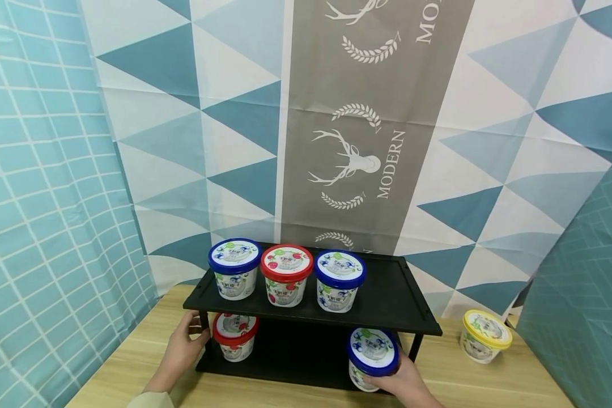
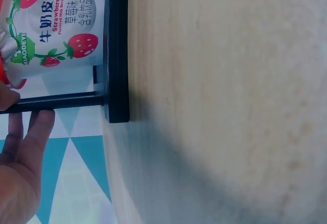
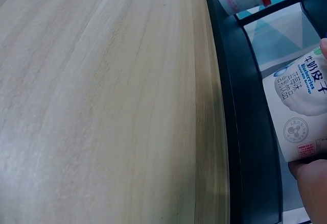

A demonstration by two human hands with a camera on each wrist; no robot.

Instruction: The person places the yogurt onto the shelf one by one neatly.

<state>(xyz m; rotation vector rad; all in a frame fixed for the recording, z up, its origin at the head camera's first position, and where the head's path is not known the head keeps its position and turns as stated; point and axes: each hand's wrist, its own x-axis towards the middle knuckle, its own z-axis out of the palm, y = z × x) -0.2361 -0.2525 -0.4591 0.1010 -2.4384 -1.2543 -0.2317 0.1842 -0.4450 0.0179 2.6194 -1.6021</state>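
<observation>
My right hand (image 1: 405, 382) grips a blue-lidded blueberry milk tub (image 1: 373, 354) at the right end of the lower tier of a black two-tier rack (image 1: 387, 289). In the right wrist view, this tub (image 3: 301, 101) leans slightly against the line of the shelf; whether its base touches is unclear. My left hand (image 1: 183, 345) holds the rack's front left post (image 2: 61, 100) between thumb and fingers. Just beside it, a red-lidded strawberry tub (image 1: 236, 337) stands on the lower tier. Two blue-lidded tubs (image 1: 236, 269) flank a red-lidded tub (image 1: 287, 275) on the top tier.
A yellow-lidded tub (image 1: 484, 335) stands on the wooden table (image 1: 285, 395) to the right of the rack. Behind the rack hangs a patterned curtain (image 1: 245, 141), with a blue tiled-print sheet (image 1: 41, 198) at the left and a teal one (image 1: 581, 294) at the right.
</observation>
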